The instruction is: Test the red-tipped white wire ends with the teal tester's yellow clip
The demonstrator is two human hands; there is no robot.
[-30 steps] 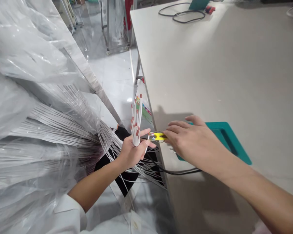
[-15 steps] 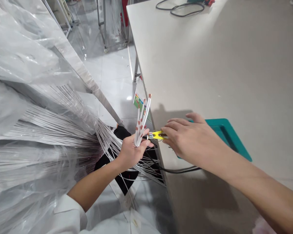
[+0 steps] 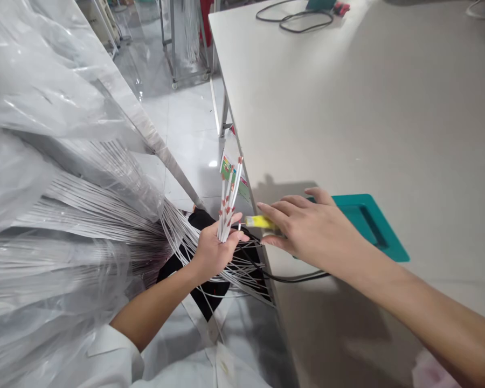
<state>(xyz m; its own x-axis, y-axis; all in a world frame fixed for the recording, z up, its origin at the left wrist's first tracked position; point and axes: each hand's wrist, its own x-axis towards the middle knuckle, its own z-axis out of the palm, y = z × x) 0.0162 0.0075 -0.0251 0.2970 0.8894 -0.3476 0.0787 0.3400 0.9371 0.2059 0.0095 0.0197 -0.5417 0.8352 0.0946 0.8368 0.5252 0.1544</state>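
My left hand (image 3: 213, 252) is closed around a bunch of white wires (image 3: 227, 215), which stand upright from the fist with reddish-copper ends at several heights. One short wire end sticks out between its thumb and forefinger, towards the right. Just right of that end is a small yellow hand tool (image 3: 259, 221), blurred by motion, so its exact kind is unclear. My right hand (image 3: 307, 223) grips this tool from above over the table's edge, its fingers partly hiding it. A small gap shows between the tool's tip and my left fingertips.
A teal tray (image 3: 392, 237) lies under my right forearm on the white table (image 3: 347, 118). Many white cables (image 3: 105, 199) under clear plastic sheeting (image 3: 36, 70) fill the left side. Black cords (image 3: 295, 279) cross the near table edge. A wheeled rack (image 3: 172, 54) stands behind.
The yellow tool has drawn slightly away from the wire end in my left hand and is now blurred. The wire bunch has shifted a little to the left.
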